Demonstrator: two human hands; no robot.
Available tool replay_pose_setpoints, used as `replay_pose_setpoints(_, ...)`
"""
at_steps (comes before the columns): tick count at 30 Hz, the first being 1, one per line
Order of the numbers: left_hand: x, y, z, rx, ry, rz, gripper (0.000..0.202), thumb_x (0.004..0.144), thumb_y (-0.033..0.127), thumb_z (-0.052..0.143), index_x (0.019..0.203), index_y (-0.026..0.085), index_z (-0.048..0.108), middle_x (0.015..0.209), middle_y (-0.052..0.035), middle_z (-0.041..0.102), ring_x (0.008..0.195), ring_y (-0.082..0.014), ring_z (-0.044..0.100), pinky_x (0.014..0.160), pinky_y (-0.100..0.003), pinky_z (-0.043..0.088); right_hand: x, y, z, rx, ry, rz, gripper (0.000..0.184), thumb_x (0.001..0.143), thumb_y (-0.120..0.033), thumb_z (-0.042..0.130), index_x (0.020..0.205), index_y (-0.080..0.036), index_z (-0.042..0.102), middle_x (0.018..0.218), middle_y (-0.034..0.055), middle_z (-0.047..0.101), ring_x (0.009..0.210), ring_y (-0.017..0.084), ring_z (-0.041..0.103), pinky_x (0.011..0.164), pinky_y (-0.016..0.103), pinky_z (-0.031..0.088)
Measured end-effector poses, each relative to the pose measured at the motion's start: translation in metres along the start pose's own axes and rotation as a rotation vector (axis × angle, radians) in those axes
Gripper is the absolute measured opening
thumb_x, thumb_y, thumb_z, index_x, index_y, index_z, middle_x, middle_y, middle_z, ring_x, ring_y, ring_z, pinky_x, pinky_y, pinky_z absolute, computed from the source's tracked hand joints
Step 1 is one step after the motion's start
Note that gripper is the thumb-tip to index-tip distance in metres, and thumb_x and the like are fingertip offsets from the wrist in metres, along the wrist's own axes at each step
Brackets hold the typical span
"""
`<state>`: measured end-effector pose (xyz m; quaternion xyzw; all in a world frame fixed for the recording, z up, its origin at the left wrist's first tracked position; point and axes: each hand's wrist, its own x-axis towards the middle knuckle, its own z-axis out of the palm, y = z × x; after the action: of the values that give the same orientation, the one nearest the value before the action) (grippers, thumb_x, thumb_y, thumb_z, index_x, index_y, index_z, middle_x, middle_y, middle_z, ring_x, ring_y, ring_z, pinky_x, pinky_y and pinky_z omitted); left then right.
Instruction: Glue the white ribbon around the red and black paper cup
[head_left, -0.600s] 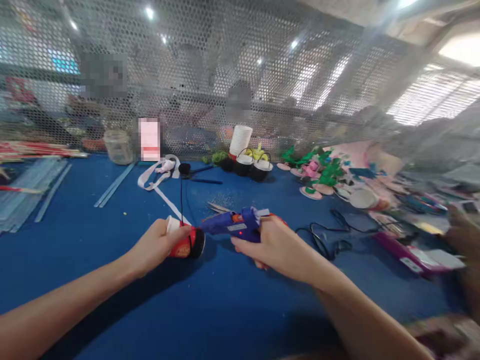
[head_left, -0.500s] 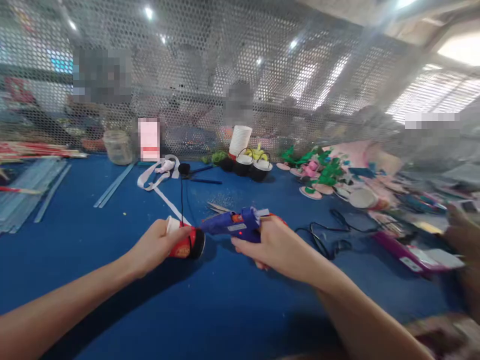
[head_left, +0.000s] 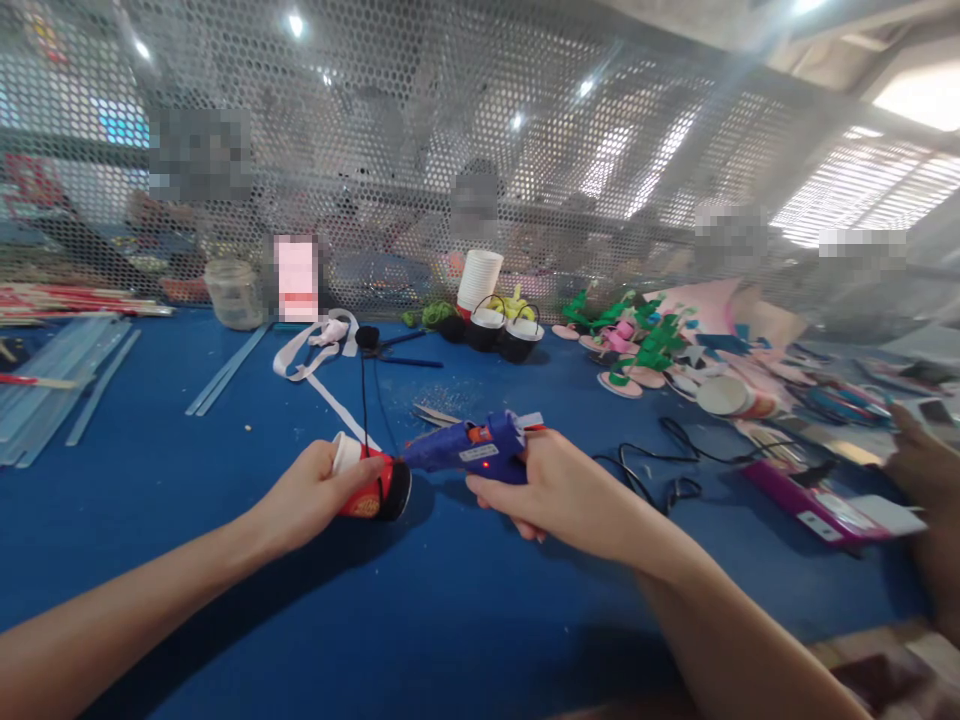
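Note:
My left hand (head_left: 315,490) is closed around a red paper cup (head_left: 366,498) lying on its side, its base end to the right and wrapped in black yarn. A strand of that yarn runs up to a black yarn ball (head_left: 367,338) on the table. In my right hand (head_left: 555,490) is a blue glue gun (head_left: 469,446) with a small red light lit on its side. Its nozzle points left and meets the cup near the edge of the black band; whether it touches is too small to tell. Scissors (head_left: 435,415) lie just behind the gun.
Two black-wrapped cups with handles (head_left: 520,340) stand near a white cup stack (head_left: 480,280). Glue sticks (head_left: 56,380) lie left, beyond them a glass jar (head_left: 234,294). Green and pink craft pieces (head_left: 645,345), a black cable (head_left: 637,470) and a purple power strip (head_left: 814,505) are right, beside another person's hand (head_left: 919,450).
The glue gun has tilted slightly, its rear shifting a little right, with the nozzle still at the cup. The left hand and cup have barely moved.

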<state>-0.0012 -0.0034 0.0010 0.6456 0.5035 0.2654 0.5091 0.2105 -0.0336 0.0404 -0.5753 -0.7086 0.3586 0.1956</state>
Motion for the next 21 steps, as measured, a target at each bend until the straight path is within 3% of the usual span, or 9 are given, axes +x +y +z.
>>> replay_pose_setpoints(9,0.000,0.003,0.001,-0.017,0.006,-0.011,0.035,0.067,0.044,0.048,0.059,0.011,0.056,0.045,0.0044,0.041,0.041,-0.0070,0.034,0.040,-0.019,0.024,-0.003,-0.004,-0.002,-0.009,-0.021,-0.006,0.017,0.071,-0.031,0.046,0.064,-0.016,0.051,0.040,-0.0037,0.047,0.033,0.007,0.046,0.033,0.015,0.037)
replay_pose_setpoints(14,0.001,0.006,0.001,-0.089,0.023,-0.077,0.030,0.066,0.039,0.049,0.063,0.011,0.058,0.049,0.0021,0.050,0.045,-0.0090,0.041,0.044,-0.019,0.029,-0.009,-0.002,-0.001,-0.072,-0.038,-0.012,0.018,0.071,-0.033,0.046,0.070,-0.016,0.054,0.041,-0.0035,0.049,0.035,0.008,0.048,0.034,0.016,0.038)
replay_pose_setpoints(21,0.000,0.008,0.002,-0.165,0.039,-0.105,0.026,0.064,0.037,0.052,0.058,0.012,0.057,0.049,0.0029,0.053,0.045,-0.0078,0.043,0.044,-0.018,0.028,-0.012,-0.007,0.004,-0.030,-0.040,-0.016,0.013,0.069,-0.029,0.048,0.065,-0.016,0.050,0.041,-0.0054,0.045,0.032,0.005,0.044,0.031,0.012,0.033)
